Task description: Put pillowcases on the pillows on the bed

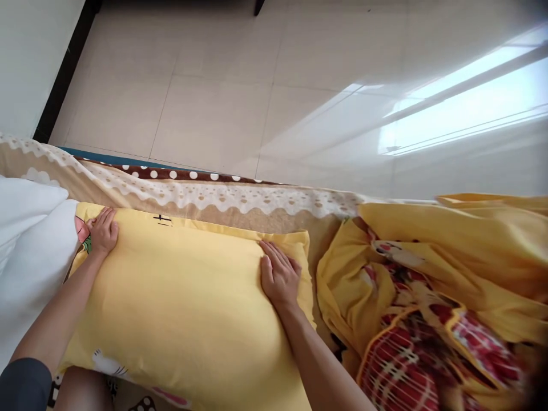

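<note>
A yellow pillow (184, 297) lies across the bed in front of me, plump in the middle, with a flat border along its far edge. My left hand (104, 231) rests on its far left corner, fingers extended over the cloth next to a pink and green print. Near the far right corner, my right hand (281, 274) presses on the pillow with its fingers laid out and the thumb a little apart. Neither hand visibly pinches the fabric. A white rabbit print (107, 362) shows on the pillow's near side.
To the right is a crumpled yellow quilt (479, 245) with red plaid patches. White bedding (34, 245) lies at the left. A beige patterned sheet (240, 205) runs along the bed's far edge, with the tiled floor (214, 108) beyond it.
</note>
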Action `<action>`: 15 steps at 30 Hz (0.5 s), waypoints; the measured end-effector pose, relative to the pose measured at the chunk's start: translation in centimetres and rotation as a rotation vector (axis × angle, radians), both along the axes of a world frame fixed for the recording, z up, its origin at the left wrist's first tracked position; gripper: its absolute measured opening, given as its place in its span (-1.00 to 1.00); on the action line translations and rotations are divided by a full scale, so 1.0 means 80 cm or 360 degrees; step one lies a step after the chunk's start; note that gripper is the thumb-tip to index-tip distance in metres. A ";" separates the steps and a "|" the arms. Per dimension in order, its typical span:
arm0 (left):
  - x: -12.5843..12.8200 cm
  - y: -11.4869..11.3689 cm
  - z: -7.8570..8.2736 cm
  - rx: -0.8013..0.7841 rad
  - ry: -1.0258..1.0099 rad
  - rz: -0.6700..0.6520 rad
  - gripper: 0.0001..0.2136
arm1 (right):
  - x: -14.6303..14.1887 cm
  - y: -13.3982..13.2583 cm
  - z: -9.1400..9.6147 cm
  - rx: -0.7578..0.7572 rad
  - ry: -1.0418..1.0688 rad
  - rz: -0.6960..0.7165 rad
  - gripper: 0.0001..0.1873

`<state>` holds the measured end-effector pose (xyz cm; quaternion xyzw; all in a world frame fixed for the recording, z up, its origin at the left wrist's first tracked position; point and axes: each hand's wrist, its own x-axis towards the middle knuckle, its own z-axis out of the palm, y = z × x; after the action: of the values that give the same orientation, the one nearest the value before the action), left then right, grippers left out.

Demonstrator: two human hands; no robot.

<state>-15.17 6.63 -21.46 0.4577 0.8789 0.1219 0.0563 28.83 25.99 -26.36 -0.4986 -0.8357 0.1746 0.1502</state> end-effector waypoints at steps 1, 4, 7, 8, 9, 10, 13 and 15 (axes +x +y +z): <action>-0.002 -0.002 -0.006 0.0050 0.0016 -0.0003 -0.52 | 0.004 0.001 -0.005 0.0047 -0.0003 0.0001 -0.49; -0.006 -0.004 -0.019 0.0158 0.0035 -0.0002 -0.51 | 0.007 0.000 -0.015 0.0157 -0.0027 -0.0008 -0.49; -0.007 -0.002 -0.025 0.0234 0.0054 -0.0012 -0.51 | 0.005 -0.002 -0.024 0.0192 -0.0071 -0.0047 -0.48; -0.006 -0.001 -0.026 0.0255 0.0066 -0.0022 -0.51 | 0.004 -0.002 -0.027 0.0199 -0.0077 -0.0060 -0.48; -0.006 0.000 -0.027 0.0270 0.0080 -0.0032 -0.51 | 0.003 0.000 -0.031 0.0211 -0.0072 -0.0070 -0.47; -0.006 0.000 -0.028 0.0278 0.0095 -0.0036 -0.51 | 0.002 0.003 -0.034 0.0223 -0.0058 -0.0076 -0.47; -0.007 -0.001 -0.032 0.0237 0.0132 -0.0017 -0.50 | -0.002 0.016 -0.020 0.0154 -0.0044 -0.0074 -0.46; -0.010 -0.004 -0.036 0.0189 0.0152 0.0003 -0.49 | -0.003 0.017 0.015 -0.0004 -0.0117 -0.0087 -0.43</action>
<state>-15.95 6.33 -24.33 0.4647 0.8723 0.1518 -0.0131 28.57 27.36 -25.13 -0.5276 -0.8264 0.1530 0.1237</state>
